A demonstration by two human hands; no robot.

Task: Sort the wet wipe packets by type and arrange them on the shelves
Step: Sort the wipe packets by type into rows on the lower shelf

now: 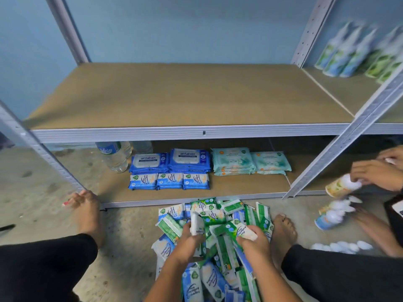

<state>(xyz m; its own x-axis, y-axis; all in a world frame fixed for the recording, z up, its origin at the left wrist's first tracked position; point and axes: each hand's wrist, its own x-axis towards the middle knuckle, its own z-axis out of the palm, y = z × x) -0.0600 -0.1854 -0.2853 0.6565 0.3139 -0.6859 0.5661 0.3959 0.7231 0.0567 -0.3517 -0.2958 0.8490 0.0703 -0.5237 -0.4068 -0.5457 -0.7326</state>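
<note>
A heap of small wet wipe packets (220,216), green and blue, lies on the floor between my feet. My left hand (188,240) grips a white-and-green packet (197,223) held upright above the heap. My right hand (254,239) holds a green packet (242,229) lying flat. On the bottom shelf (250,184) stand large blue Antabax packs (170,162), teal packs (250,163) and a row of three small blue packets (169,181). The upper shelf board (185,97) is bare.
A water bottle (114,156) stands at the bottom shelf's left end. At the right, another person's hands (375,173) hold a spray can (340,186); more cans lie on the floor (331,216). Cans (357,51) stand on the neighbouring shelf. Metal uprights (340,147) frame the bay.
</note>
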